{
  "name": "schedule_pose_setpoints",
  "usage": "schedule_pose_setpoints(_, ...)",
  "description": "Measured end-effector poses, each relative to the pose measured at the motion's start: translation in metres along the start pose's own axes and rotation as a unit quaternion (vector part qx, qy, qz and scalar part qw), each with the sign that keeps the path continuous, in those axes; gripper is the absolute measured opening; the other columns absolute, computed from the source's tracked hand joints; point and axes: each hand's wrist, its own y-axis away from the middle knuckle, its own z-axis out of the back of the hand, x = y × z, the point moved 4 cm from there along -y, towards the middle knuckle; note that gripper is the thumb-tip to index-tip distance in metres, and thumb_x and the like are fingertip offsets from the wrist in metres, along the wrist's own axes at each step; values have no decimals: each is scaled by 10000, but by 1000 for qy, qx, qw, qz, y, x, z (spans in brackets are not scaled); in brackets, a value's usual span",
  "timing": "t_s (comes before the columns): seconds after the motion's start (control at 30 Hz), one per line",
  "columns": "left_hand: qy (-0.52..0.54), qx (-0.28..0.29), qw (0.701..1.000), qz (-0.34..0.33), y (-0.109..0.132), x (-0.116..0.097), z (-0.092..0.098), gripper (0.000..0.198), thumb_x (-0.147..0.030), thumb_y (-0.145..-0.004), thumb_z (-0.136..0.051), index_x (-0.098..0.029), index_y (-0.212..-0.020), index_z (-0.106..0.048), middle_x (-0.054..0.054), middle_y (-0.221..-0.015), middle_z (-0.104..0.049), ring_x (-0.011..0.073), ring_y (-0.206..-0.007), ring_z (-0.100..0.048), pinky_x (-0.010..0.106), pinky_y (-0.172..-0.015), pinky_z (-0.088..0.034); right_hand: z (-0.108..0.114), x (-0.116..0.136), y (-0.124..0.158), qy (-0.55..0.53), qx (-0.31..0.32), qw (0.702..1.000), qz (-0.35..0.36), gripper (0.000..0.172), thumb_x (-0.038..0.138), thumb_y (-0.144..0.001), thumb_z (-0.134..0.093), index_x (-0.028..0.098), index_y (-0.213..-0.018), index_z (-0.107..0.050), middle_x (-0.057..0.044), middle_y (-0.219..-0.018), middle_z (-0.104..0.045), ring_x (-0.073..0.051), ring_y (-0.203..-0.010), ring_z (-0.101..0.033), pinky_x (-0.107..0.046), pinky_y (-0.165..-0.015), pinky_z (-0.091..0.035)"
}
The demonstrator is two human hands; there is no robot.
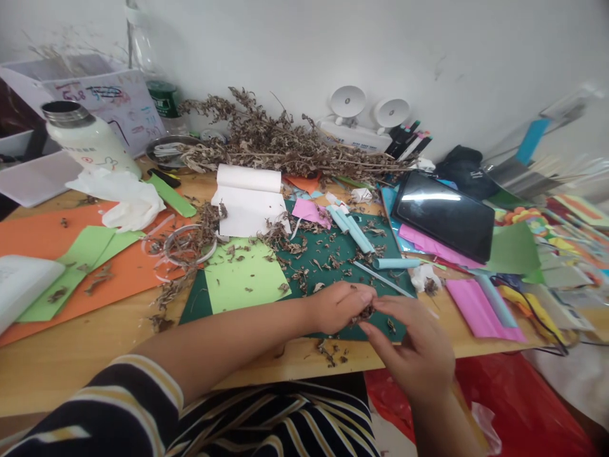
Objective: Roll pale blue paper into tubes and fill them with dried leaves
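My left hand (339, 306) and my right hand (415, 346) meet over the near edge of a dark green cutting mat (333, 254). Both pinch a small clump of dried brown leaves (362, 312) between their fingertips. Crumbled leaf bits lie scattered over the mat and on the wooden table (71, 362) below my hands. A light green paper sheet (243, 276) lies on the mat's left part. Several rolled pale blue paper tubes (354, 231) rest on the mat beyond my hands.
A heap of dried branches (280, 143) lies at the back. A black tablet (445, 214) sits right, on pink and coloured papers. Orange paper (42, 238), a tape ring (189, 244), crumpled tissue (124, 197) and a white bottle (85, 139) are left. A red bag (514, 406) hangs below.
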Motion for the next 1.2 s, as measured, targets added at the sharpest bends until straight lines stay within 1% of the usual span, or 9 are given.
schedule_pose_setpoints(0.13,-7,-2,1000,-5,1,1,-1,377,-388,-842,-152,-162,-592,-322,-13,-558,-358,97,-546,-354,236,-555,-344,-4,8,8,66,-49,996,39,304,137,-629,-627,198,-911,-531,-58,-804,-586,-182,-749,-550,-337,-661,-458)
schedule_pose_setpoints(0.23,-20,-6,1000,-3,1,4,-3,392,-394,-845,-138,-157,-617,-351,-12,-562,-370,100,-556,-375,239,-585,-355,-6,11,10,82,-71,993,41,292,109,-628,-619,198,-894,-537,-54,-787,-580,-177,-736,-543,-333,-651,-453)
schedule_pose_setpoints(0.43,-19,-29,999,5,3,9,-4,446,-464,-842,-135,-142,-675,-396,-17,-553,-390,87,-512,-386,217,-526,-347,-5,12,6,54,-65,996,4,210,77,-674,-556,205,-835,-516,-33,-755,-572,-147,-702,-540,-298,-632,-452)
schedule_pose_setpoints(0.57,3,-26,1000,12,4,11,-6,514,-550,-808,-95,-147,-656,-375,-26,-524,-365,79,-474,-364,207,-470,-326,-4,9,3,52,-37,997,-38,149,136,-697,-540,199,-823,-492,-23,-733,-565,-143,-686,-531,-290,-617,-436)
schedule_pose_setpoints(0.73,-15,-31,999,11,5,9,-5,606,-618,-762,-49,-135,-700,-409,-7,-578,-397,91,-529,-388,225,-521,-355,1,9,0,100,23,995,-7,98,191,-713,-505,214,-780,-573,-55,-882,-534,-185,-801,-503,-365,-717,-387)
schedule_pose_setpoints(0.93,-57,-5,998,4,5,7,-7,598,-601,-767,-13,-146,-665,-387,-15,-536,-386,93,-524,-380,222,-522,-349,2,13,-4,189,143,971,11,276,443,-706,-470,246,-832,-616,-77,-1232,-400,-311,-973,-427,-485,-768,-335)
schedule_pose_setpoints(1.0,-71,-4,997,-3,4,6,-6,592,-587,-775,-7,-146,-657,-383,-12,-545,-386,95,-537,-384,223,-533,-350,3,15,-5,169,130,977,-2,251,420,-719,-474,235,-822,-609,-84,-1206,-429,-293,-964,-447,-472,-767,-352)
schedule_pose_setpoints(1.13,-91,-9,996,-7,4,7,-5,606,-579,-778,2,-140,-676,-403,-2,-585,-393,102,-569,-386,237,-573,-368,5,17,-2,119,20,993,-10,93,241,-708,-547,191,-783,-569,-93,-1044,-532,-214,-912,-506,-383,-771,-401)
schedule_pose_setpoints(1.2,-90,-16,996,-7,4,9,-4,632,-583,-775,3,-130,-723,-435,12,-619,-427,110,-599,-410,246,-601,-381,3,18,0,121,5,993,0,56,210,-689,-572,195,-744,-569,-77,-1037,-550,-208,-914,-513,-371,-774,-403)
